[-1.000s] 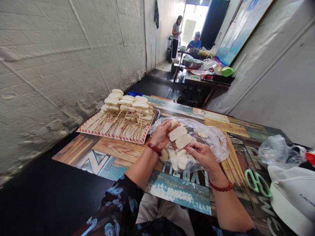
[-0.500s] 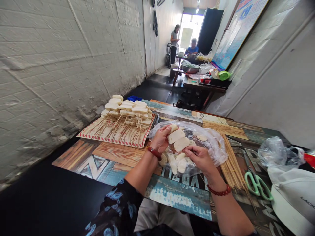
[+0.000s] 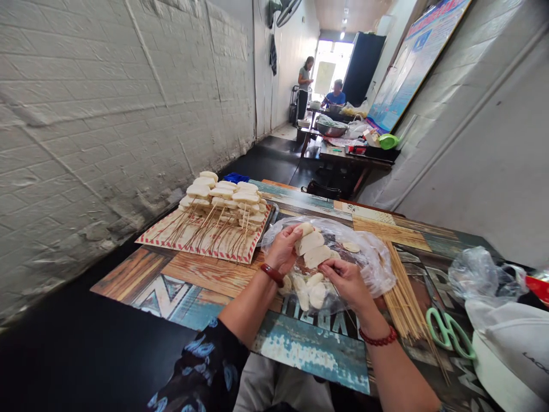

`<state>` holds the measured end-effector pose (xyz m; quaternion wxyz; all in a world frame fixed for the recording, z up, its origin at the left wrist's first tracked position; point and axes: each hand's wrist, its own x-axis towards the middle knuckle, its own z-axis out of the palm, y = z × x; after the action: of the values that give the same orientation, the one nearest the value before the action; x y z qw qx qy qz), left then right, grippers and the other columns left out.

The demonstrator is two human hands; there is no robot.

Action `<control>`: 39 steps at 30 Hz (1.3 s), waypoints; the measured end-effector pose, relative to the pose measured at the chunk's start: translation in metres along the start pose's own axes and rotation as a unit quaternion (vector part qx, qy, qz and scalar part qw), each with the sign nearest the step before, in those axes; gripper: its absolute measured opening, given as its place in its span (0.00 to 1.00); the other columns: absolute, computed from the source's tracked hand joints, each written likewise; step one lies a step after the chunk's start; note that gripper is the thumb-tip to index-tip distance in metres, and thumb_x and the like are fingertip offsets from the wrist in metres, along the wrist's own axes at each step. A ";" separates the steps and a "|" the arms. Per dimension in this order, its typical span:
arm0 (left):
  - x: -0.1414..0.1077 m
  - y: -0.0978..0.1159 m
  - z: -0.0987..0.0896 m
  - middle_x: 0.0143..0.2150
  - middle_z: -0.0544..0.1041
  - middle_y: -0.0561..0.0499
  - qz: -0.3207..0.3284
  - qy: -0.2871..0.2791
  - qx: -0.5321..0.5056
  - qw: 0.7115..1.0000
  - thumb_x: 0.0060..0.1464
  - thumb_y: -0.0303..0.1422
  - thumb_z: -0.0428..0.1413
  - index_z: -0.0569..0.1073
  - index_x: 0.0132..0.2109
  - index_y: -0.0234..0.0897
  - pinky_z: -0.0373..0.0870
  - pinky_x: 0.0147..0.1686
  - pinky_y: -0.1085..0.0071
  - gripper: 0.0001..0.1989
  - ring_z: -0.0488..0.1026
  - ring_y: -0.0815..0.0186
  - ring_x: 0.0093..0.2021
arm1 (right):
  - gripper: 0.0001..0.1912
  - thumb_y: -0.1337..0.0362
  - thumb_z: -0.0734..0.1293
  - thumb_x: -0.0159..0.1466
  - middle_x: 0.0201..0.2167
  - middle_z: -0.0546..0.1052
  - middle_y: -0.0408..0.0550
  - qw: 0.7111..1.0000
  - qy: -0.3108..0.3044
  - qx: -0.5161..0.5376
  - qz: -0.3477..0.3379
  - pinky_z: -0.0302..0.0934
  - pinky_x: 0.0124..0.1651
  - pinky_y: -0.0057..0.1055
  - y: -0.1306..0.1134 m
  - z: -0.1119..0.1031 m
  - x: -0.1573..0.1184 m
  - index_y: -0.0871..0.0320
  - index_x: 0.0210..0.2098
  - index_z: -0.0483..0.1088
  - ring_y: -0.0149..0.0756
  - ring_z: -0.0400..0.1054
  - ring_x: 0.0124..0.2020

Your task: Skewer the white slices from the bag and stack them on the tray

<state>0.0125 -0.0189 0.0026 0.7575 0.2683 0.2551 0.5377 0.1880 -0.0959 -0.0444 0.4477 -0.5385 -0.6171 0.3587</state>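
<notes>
My left hand (image 3: 286,247) is closed round a pale oval food slice (image 3: 303,230) above a clear plastic bag. Just right of it, another pale slice (image 3: 317,256) spans the gap between my hands. My right hand (image 3: 346,278) has thumb and fingers pinched together at that slice's lower right edge; what they grip is too small to make out. Below, several loose slices (image 3: 316,296) lie on the plastic bag (image 3: 380,266). On the left, skewered pale pieces (image 3: 223,194) are stacked on a red-edged paper sheet (image 3: 186,232), sticks pointing towards me.
Bare wooden skewers (image 3: 407,297) lie right of the bag, beside green-handled scissors (image 3: 450,332). A white cap (image 3: 506,343) and crumpled plastic (image 3: 484,272) are at the right edge. Farther off, a metal bowl (image 3: 332,127) stands on another table, with two people beyond it.
The view has tilted up slightly, so most things sit a little lower. Both hands keep nearly the same place and grip among the slices.
</notes>
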 end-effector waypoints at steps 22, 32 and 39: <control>-0.001 -0.001 0.000 0.36 0.82 0.46 0.023 0.032 0.015 0.999 0.34 0.33 0.73 0.81 0.41 0.32 0.70 0.37 0.70 0.23 0.76 0.65 0.34 | 0.15 0.53 0.67 0.63 0.28 0.78 0.47 0.999 0.024 -0.027 -0.014 0.61 0.33 0.29 -0.007 0.003 -0.001 0.58 0.31 0.77 0.36 0.68 0.29; -0.004 -0.007 0.001 0.35 0.82 0.45 0.024 0.021 0.026 0.999 0.33 0.35 0.74 0.81 0.41 0.31 0.70 0.37 0.70 0.24 0.76 0.65 0.34 | 0.17 0.52 0.67 0.63 0.26 0.77 0.46 0.999 0.038 -0.020 0.006 0.59 0.31 0.29 -0.006 0.006 -0.006 0.60 0.32 0.78 0.35 0.67 0.27; -0.003 -0.009 0.001 0.36 0.82 0.46 0.033 0.024 0.030 0.999 0.32 0.35 0.74 0.82 0.39 0.32 0.68 0.37 0.71 0.23 0.75 0.66 0.34 | 0.16 0.52 0.69 0.62 0.25 0.77 0.46 0.998 0.054 -0.022 0.010 0.58 0.30 0.29 -0.003 0.006 -0.005 0.59 0.30 0.78 0.34 0.67 0.27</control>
<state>0.0186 -0.0240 -0.0023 0.7244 0.2861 0.2806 0.5609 0.1816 -0.1008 -0.0442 0.4650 -0.5730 -0.5944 0.3196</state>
